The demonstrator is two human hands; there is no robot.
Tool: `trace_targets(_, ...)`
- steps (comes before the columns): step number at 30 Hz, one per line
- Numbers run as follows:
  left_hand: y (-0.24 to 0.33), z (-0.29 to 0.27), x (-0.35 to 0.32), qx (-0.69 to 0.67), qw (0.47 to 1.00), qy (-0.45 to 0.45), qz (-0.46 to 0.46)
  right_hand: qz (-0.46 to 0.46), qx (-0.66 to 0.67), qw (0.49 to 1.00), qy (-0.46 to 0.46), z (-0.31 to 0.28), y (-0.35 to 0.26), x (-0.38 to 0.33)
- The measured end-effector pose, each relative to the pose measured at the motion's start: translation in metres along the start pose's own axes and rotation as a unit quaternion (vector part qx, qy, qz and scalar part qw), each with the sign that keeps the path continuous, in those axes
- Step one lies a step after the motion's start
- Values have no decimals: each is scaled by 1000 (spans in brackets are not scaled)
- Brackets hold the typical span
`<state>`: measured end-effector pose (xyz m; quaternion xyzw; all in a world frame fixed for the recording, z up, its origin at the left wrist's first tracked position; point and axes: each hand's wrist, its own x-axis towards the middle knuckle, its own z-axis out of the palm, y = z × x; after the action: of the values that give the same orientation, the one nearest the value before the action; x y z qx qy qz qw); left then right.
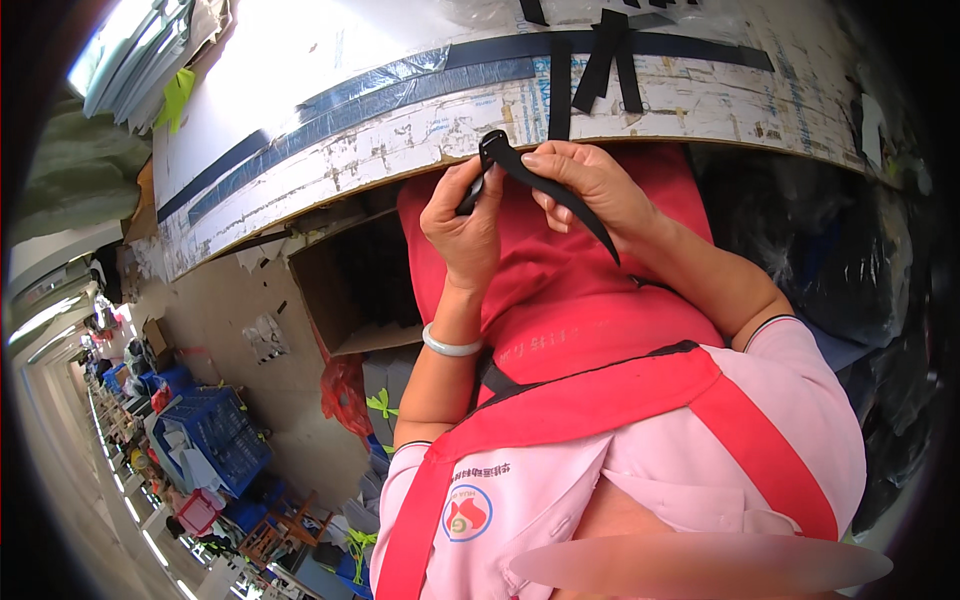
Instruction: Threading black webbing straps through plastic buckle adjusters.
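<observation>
A black strap [583, 217] with a black buckle or loop [491, 142] at its upper end is held between my hands, just off the table's near edge. My left hand [463, 222] pinches the strap below the buckle, and a short black end shows beside its fingers. My right hand [592, 188] grips the longer part between thumb and fingers, while the tapered tail hangs down over the red apron [600, 300]. On the worktable [400, 165] beyond lie several more black straps [560, 95], some crossing each other.
Dark tape strips [380, 90] run along the worn tabletop. Stacked grey sheets [140, 65] stand at the far left. Below the table are an open cardboard box [335, 290] and dark plastic-wrapped goods [830, 235]. A blue crate [215, 435] stands on the floor at left.
</observation>
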<state>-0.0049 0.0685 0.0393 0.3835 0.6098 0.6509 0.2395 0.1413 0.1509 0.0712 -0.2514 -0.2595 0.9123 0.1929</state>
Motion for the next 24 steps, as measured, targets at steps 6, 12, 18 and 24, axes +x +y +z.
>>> trace_targets(6,-9,-10,1,65,990,21,123,-32,29,999,18,18,10,1)
trace_targets(12,-7,-12,-5,80,988,-3,131,-48,35,998,14,14,11,6)
trace_targets(18,-13,-20,-10,100,983,-62,144,-70,-91,993,0,-2,17,16)
trace_targets(24,2,-23,-16,-273,902,-64,-328,-31,-174,984,-27,-13,13,14)
